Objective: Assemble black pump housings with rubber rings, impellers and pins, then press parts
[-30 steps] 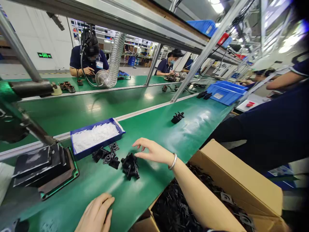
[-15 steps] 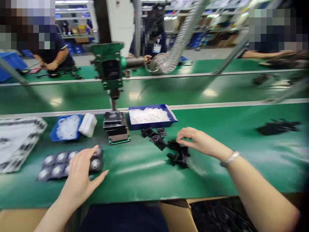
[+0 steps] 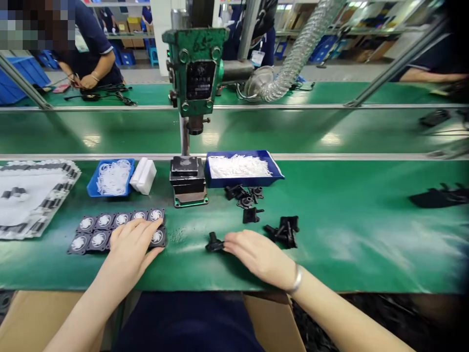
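My left hand (image 3: 134, 242) lies over the right end of a two-row block of small black fans with white blades (image 3: 98, 238). Its fingers bend over the fans and the thumb presses at the front corner; part of the block is hidden under it. My right hand (image 3: 256, 255) pinches a small black plastic part with an upright stub (image 3: 213, 242), just above or on the bench. To the right of that hand lies a small pile of similar black parts (image 3: 287, 231). More black parts (image 3: 246, 200) lie scattered farther back.
A green press (image 3: 196, 73) stands over a black metal block (image 3: 186, 176). Behind are a blue tray of white strips (image 3: 276, 172), a blue bin of white rings (image 3: 91, 188) and white blocks (image 3: 143, 176). White sheets (image 3: 36, 205) lie left. Co-workers sit across the bench.
My right hand has moved left and toward me from the pile, bringing a black plastic part with it. My left hand stays at the fans, its thumb now closer in. The camera view has shifted.
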`<state>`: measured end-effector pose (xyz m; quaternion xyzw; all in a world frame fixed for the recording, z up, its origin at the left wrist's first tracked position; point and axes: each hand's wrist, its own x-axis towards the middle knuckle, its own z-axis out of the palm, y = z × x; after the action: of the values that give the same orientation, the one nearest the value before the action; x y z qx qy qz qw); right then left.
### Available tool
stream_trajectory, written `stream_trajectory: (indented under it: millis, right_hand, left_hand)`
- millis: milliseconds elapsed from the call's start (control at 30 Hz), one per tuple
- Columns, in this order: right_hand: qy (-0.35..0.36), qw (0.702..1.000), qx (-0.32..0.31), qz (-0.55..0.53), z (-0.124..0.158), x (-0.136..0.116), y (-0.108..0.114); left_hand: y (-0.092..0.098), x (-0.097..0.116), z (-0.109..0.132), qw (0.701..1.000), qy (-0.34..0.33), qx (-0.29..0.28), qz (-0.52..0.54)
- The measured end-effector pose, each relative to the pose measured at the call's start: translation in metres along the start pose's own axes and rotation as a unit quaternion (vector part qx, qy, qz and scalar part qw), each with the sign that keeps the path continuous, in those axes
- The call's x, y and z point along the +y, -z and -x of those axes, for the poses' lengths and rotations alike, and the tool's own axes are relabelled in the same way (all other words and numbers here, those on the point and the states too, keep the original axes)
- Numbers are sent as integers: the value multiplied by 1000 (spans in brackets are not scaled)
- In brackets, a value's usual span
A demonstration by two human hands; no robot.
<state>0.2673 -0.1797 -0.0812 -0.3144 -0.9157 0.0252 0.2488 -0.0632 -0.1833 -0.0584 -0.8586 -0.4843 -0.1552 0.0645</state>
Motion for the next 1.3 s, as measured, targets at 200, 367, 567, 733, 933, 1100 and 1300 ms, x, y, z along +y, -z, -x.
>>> stream_trajectory:
  millis: [200, 367, 567, 733, 933, 1100, 1300]
  right_hand:
    - [23, 999, -20, 23, 23, 6, -18]
    - [-198, 968, 3, -154, 15, -14, -17]
    - [-279, 930, 57, -231, 6, -36, -49]
    - [-300, 928, 85, -205, 12, -11, -44]
    - [-260, 923, 91, -269, -17, -15, -9]
    - [-189, 935, 82, -289, -42, -43, -9]
    - [-165, 949, 76, -258, -44, -43, -19]
  left_hand:
    - [-19, 32, 5, 981, -5, -36, 190]
    - [-42, 58, 4, 939, 59, -49, 336]
    - [-57, 69, 1, 869, 137, -37, 473]
    - [-63, 73, -3, 842, 151, -34, 516]
    - [-63, 71, -4, 839, 148, -36, 522]
    - [-63, 70, -5, 843, 127, -28, 521]
    - [-63, 69, -5, 855, 129, -32, 501]
